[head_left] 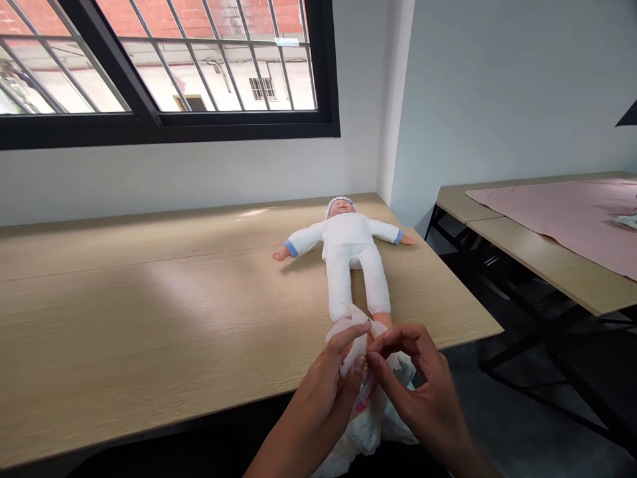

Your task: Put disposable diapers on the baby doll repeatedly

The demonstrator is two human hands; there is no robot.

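A baby doll (351,232) in a white suit with blue cuffs and a white cap lies on its back, arms spread, near the right end of the wooden table. Just in front of its feet, my left hand (328,372) pinches a thin whitish plastic bag (354,357) with a pink and purple print lower down. The thumb and forefinger of my right hand (418,372) close on the same bag's edge, touching my left fingertips. Below my hands hangs a crumpled white bundle (365,431); its contents are hard to make out. My hands partly cover the doll's feet.
The wooden table (149,318) stretches left beneath a barred window (213,60). To the right, past a gap, a second table (562,265) bears a pink cloth (557,206). Dark metal table legs (517,352) stand below it.
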